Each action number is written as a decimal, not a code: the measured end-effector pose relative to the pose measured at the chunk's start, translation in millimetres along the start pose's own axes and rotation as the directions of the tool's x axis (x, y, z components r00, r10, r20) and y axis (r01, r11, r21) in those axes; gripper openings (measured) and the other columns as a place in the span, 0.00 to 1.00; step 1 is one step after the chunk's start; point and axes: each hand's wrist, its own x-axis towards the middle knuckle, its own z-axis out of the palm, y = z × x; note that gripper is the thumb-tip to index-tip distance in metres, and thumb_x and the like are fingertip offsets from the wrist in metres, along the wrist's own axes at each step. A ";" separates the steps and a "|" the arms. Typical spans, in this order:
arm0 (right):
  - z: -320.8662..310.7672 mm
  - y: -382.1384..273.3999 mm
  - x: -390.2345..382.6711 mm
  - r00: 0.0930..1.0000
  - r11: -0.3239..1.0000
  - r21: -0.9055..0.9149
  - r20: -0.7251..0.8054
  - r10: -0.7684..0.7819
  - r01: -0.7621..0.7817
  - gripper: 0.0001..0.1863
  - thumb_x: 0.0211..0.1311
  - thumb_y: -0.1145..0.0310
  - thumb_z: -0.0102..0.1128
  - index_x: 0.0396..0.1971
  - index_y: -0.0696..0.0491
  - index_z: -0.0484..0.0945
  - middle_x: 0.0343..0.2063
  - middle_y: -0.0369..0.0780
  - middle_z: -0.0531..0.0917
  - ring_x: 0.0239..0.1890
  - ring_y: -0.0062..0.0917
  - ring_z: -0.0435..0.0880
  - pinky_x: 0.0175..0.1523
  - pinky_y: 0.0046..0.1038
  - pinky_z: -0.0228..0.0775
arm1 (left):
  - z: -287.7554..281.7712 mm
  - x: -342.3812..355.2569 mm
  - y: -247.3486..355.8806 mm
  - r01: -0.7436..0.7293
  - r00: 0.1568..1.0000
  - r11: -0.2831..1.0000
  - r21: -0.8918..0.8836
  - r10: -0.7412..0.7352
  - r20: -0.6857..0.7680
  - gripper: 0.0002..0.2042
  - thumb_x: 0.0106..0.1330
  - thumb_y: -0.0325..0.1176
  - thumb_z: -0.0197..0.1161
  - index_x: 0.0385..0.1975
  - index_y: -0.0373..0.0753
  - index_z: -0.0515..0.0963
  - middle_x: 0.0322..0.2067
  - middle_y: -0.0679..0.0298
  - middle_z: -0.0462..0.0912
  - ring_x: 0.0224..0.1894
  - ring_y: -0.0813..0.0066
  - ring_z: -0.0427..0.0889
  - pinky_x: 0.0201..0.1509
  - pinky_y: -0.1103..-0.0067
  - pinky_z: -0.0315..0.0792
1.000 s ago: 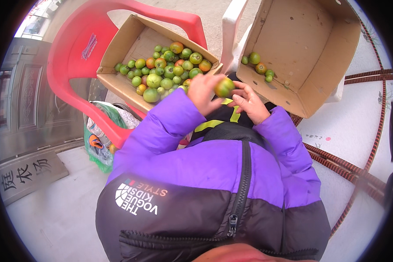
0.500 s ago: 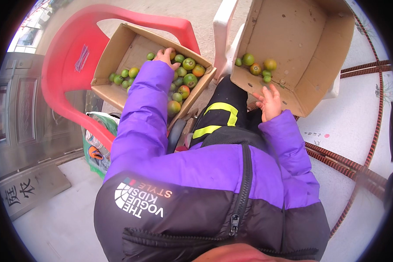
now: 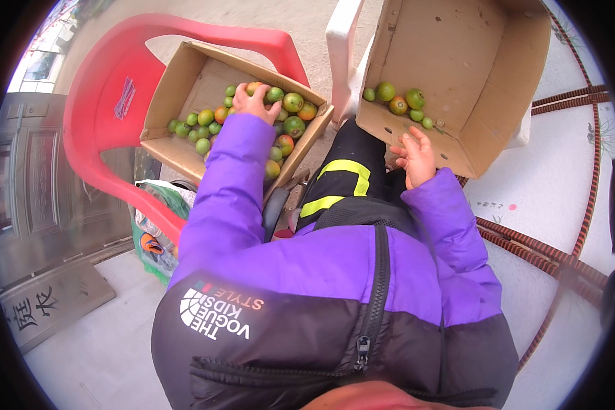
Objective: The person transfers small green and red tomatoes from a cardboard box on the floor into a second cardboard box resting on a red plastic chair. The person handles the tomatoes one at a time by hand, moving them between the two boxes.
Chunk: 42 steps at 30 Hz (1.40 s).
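1. While the left hand (image 3: 255,104) is inside the left-hand cardboard box (image 3: 173,96), its fingers are spread over mixed green and reddish tomatoes (image 3: 294,127), about an orange-tinged tomato (image 3: 253,88); whether they grip it cannot be told.
2. Right hand (image 3: 417,158): fingers parted and loosely bent, no fruit visible in them, at the near edge of the right-hand cardboard box (image 3: 444,58). Contact with the cardboard cannot be confirmed.
3. Step in hand, as judged: picking a tomato out of the left-hand box. The next move would call for closing the fingers on one fruit and lifting it clear without dislodging its neighbours.
4. Right-hand box contents: a small tomato cluster (image 3: 398,105), toward the near left side.
5. Surroundings: a red chair (image 3: 99,96) curves around the left-hand box; a white chair (image 3: 344,41) stands by the other. A green-and-clear bag (image 3: 158,263) is just beside the red chair.
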 end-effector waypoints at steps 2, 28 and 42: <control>6.9 -4.9 -4.5 0.997 0.997 -0.071 0.056 0.046 -0.042 0.27 0.68 0.62 0.55 0.63 0.54 0.61 0.49 0.42 0.73 0.39 0.23 0.81 0.33 0.19 0.69 | -16.0 -20.7 17.5 -0.030 0.999 0.978 -0.206 0.022 -0.044 0.22 0.48 0.39 0.74 0.45 0.49 0.78 0.56 0.44 0.64 0.57 0.48 0.67 0.60 0.61 0.66; 22.3 -10.4 -31.2 0.774 0.992 -0.118 0.624 0.106 -0.040 0.25 0.68 0.59 0.55 0.60 0.53 0.65 0.47 0.37 0.77 0.40 0.16 0.79 0.34 0.15 0.72 | -30.2 -119.8 115.9 -0.118 0.833 0.485 -0.867 0.523 0.179 0.15 0.55 0.17 0.56 0.40 0.42 0.80 0.58 0.46 0.67 0.63 0.51 0.67 0.65 0.65 0.61; 13.0 22.2 -2.6 0.943 0.933 -0.360 0.315 0.102 0.020 0.21 0.62 0.64 0.60 0.53 0.57 0.71 0.39 0.39 0.80 0.39 0.20 0.79 0.43 0.24 0.71 | 71.7 -21.6 21.0 -0.001 1.000 1.000 -0.003 0.001 0.006 0.26 0.50 0.33 0.70 0.51 0.49 0.71 0.48 0.52 0.75 0.50 0.51 0.76 0.54 0.62 0.70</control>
